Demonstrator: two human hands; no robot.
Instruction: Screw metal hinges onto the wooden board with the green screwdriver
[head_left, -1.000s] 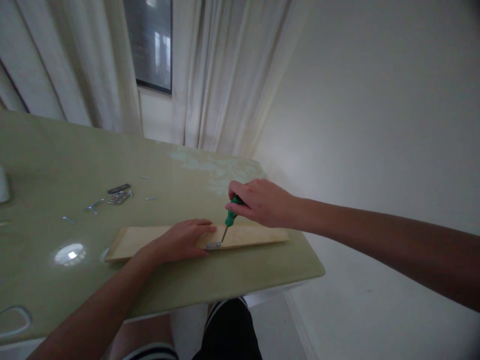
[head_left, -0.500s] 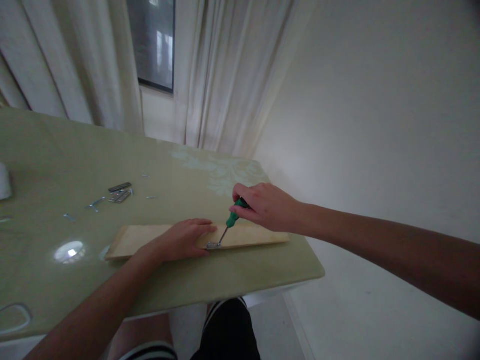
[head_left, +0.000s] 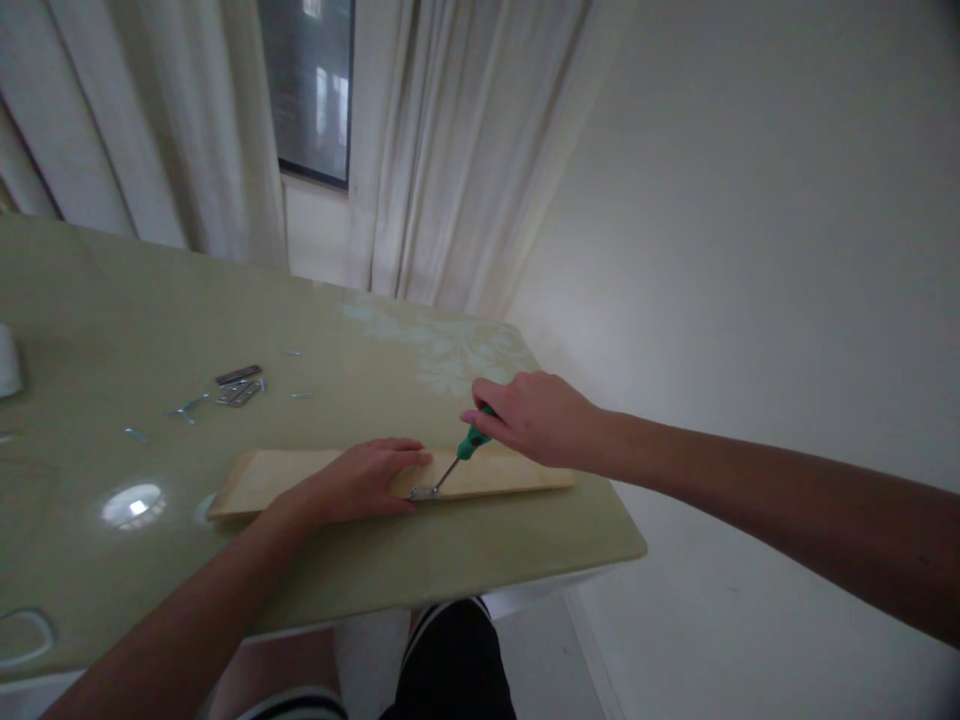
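A pale wooden board (head_left: 517, 476) lies along the near side of the table. My left hand (head_left: 367, 480) grips it across the middle, fingers over the top and thumb at the near edge. Just beside the thumb, a small metal hinge-like plate (head_left: 423, 493) sits on the board's near edge. My right hand (head_left: 536, 415) is closed around the green handle of a screwdriver (head_left: 472, 440). The shaft slants down to the left, and its tip meets the right part of the plate. Any screw under the tip is too small to make out.
Left of the board are several metal plates (head_left: 241, 390) in a small pile, with loose screws (head_left: 136, 434) scattered around. A white object (head_left: 7, 360) stands at the table's left edge, and a pale loop (head_left: 30, 638) lies near the front. The wall (head_left: 750, 300) rises beyond the table's right end.
My right hand has shifted slightly right and down, and the screwdriver leans over more, its tip still at the plate. My left hand holds its place on the board.
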